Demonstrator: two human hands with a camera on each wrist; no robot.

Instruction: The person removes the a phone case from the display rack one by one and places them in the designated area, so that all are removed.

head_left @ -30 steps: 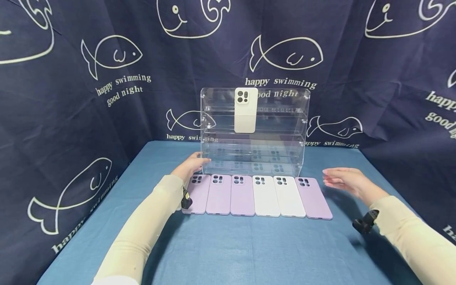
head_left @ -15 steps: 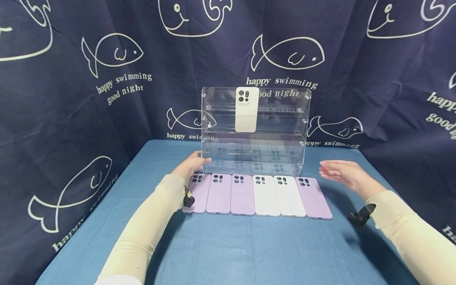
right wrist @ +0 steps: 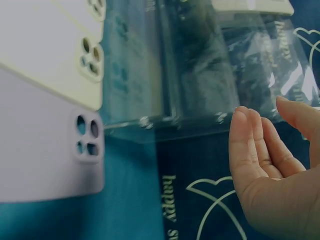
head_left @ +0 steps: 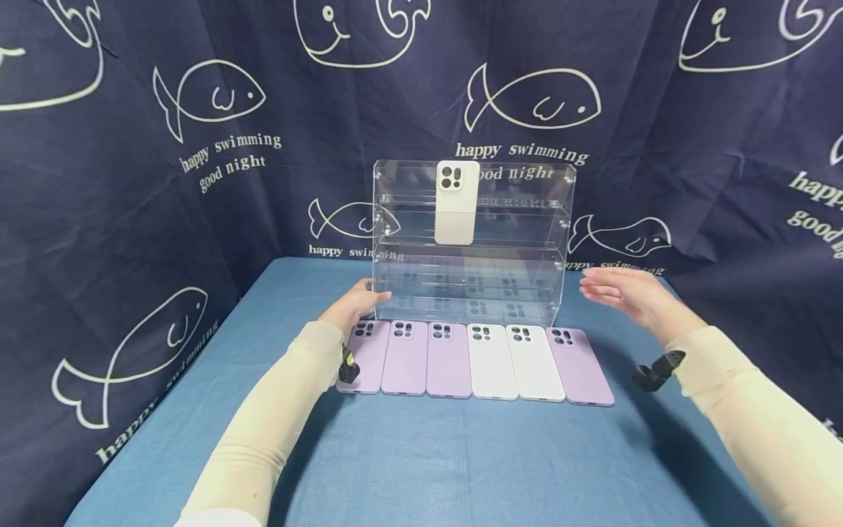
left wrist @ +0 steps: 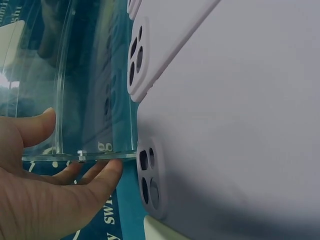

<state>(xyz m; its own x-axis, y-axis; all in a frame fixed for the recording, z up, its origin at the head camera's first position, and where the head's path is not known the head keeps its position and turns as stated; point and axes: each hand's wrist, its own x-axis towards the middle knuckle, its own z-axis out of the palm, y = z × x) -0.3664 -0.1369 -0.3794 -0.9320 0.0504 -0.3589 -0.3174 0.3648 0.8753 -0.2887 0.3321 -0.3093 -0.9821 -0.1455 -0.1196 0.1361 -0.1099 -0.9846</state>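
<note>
A clear acrylic display stand (head_left: 520, 227) with stepped shelves stands at the back of the table. My left hand (head_left: 352, 304) grips its left side panel, the thumb (left wrist: 40, 128) on the inner face and the fingers on the outer. Off the stand's right side, my right hand (head_left: 632, 296) is raised with straight fingers, holding nothing and apart from the panel. One white phone case (head_left: 456, 212) leans upright on an upper shelf. In front lies a row: purple phone cases (head_left: 405, 362), two white phone cases (head_left: 492, 366), and a purple phone case (head_left: 582, 369) at the right end.
A pale corner (left wrist: 160, 231) of another flat thing shows beside the leftmost purple case, mostly hidden by my left forearm. Blue cloth (head_left: 421, 461) covers the table. A dark fish-print curtain (head_left: 408, 95) hangs close behind the stand and along both sides.
My right hand has risen and moved forward and slightly left, towards the stand's right side. The left hand keeps its grip, and the phone cases lie as before.
</note>
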